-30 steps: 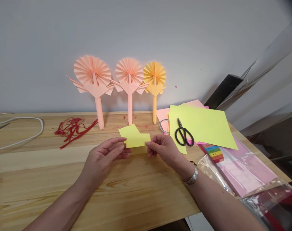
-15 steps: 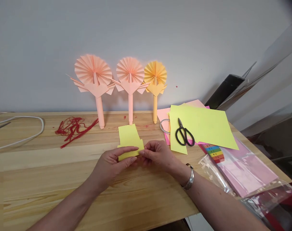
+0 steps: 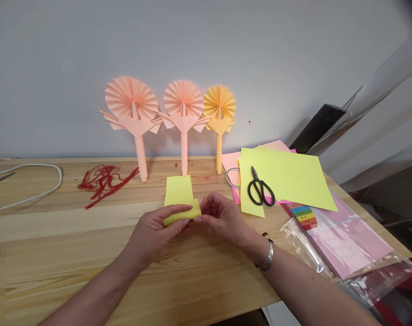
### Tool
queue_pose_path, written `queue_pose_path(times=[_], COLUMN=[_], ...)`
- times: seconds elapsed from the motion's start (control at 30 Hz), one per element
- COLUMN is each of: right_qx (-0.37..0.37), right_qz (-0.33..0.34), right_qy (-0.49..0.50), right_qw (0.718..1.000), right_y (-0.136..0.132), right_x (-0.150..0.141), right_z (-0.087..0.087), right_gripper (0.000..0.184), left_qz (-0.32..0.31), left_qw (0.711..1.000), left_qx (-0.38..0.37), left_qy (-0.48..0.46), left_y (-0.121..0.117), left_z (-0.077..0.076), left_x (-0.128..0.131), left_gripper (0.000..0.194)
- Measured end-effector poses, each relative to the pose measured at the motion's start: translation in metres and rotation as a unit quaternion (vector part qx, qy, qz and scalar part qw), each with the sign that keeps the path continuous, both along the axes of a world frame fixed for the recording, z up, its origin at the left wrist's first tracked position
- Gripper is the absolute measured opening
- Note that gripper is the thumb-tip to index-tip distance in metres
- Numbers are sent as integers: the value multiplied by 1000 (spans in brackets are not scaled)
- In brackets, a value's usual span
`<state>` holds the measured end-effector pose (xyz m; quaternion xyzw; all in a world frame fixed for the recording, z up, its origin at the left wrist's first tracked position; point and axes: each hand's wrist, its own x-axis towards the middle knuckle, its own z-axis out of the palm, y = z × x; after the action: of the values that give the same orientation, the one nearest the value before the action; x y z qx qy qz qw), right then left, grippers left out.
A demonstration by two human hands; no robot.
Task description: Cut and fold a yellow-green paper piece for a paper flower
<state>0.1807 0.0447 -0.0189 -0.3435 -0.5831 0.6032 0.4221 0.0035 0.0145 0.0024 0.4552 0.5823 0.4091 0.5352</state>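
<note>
A piece of yellow paper (image 3: 184,216) is pinched between the thumb and fingers of my left hand (image 3: 155,228). Its near edge looks folded or curled over. My right hand (image 3: 222,219) grips the right end of the same paper with fingertips and thumb, a bracelet on that wrist. Behind it on the table lies another yellow paper strip (image 3: 179,189), partly covered by the held piece; whether the two are joined I cannot tell. Three upright paper figures with pleated fan tops stand against the wall: a large pink one (image 3: 141,154), a smaller pink one (image 3: 184,151) and an orange-yellow one (image 3: 219,151).
Black-handled scissors (image 3: 260,188) lie on yellow-green sheets (image 3: 287,176) to the right. Beyond them is a plastic-wrapped pack of pink paper (image 3: 348,240). Tangled red thread (image 3: 104,181) and a white cable (image 3: 39,166) rest on the left of the wooden table (image 3: 73,249).
The held yellow paper has shifted slightly left and its right end has tilted. My right hand has moved a little left, its fingers raised slightly. The surroundings look the same.
</note>
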Motion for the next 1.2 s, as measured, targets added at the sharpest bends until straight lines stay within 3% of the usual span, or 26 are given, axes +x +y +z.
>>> queue_pose_path(times=[0.33, 0.77, 1.2], right_qx=[31, 135, 199], right_qz=[-31, -74, -76], right_qy=[-80, -192, -216], right_qw=[996, 969, 953], right_y=[-2, -2, -3], right_x=[0, 0, 3], right_z=[6, 9, 8], right_gripper=[9, 10, 15], left_qz=[-48, -27, 8], left_qw=[997, 989, 989], left_qx=[17, 62, 71], left_qy=[56, 133, 132], left_y=[0, 2, -1], left_z=[1, -2, 0], left_x=[-4, -4, 0], left_gripper=[35, 36, 29])
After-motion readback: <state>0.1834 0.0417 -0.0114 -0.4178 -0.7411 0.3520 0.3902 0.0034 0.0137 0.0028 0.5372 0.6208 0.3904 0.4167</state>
